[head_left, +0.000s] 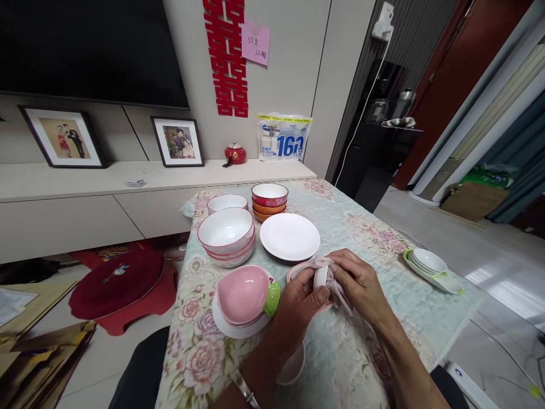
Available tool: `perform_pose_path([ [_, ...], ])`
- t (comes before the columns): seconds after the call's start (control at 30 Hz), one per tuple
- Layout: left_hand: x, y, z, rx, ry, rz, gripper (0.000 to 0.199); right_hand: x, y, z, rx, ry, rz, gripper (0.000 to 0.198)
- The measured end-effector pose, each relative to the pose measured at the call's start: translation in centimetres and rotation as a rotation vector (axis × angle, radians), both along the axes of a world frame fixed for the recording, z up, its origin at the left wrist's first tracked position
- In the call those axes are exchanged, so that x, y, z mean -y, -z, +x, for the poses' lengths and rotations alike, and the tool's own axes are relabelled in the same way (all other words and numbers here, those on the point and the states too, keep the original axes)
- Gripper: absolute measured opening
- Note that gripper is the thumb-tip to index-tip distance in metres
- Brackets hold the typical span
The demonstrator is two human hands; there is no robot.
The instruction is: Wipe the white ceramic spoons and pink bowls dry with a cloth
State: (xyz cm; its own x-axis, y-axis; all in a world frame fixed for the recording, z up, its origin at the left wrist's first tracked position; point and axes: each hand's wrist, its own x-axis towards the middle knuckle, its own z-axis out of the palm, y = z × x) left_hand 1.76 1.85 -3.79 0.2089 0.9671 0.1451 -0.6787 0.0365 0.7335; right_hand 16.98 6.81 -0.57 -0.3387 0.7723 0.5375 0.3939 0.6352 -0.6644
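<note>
Over the table's near half, my left hand (304, 295) grips a small white dish (321, 277), seen nearly edge-on. A pale pink cloth (340, 292) is bunched against the dish, and my right hand (355, 278) is closed on it. Fingers hide much of the dish. Just beyond and below the hands a pink-rimmed dish (291, 275) shows in part. To the left, a pink peach-shaped bowl (242, 294) with a green leaf handle sits on a white plate (236, 331). Under my left forearm lies a small pale bowl (293, 366), partly covered.
Farther back stand red-rimmed white bowls (226, 230), a stack of red and orange bowls (269, 201) and stacked white plates (289, 236). Small dishes (429, 261) sit on a leaf-shaped plate (443, 282) near the right edge. A red stool (123, 278) stands left of the table.
</note>
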Motion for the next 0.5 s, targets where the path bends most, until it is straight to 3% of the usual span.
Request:
perform_pose_path([
  [0.17,-0.1,0.4,-0.1,0.047,-0.061,-0.03,0.073,-0.1,0.1,0.2,0.069,0.047,-0.081,0.021],
  [0.3,-0.1,0.7,-0.1,0.092,-0.033,-0.062,0.082,0.4,-0.3,0.1,0.111,0.039,0.115,0.032],
  [0.4,-0.1,0.6,0.1,0.102,0.026,-0.027,0.073,0.7,-0.4,-0.2,0.13,0.009,0.242,0.03],
  [0.5,-0.3,0.3,0.2,0.082,0.045,0.028,0.061,0.9,-0.4,-0.2,0.144,0.095,0.35,0.028],
])
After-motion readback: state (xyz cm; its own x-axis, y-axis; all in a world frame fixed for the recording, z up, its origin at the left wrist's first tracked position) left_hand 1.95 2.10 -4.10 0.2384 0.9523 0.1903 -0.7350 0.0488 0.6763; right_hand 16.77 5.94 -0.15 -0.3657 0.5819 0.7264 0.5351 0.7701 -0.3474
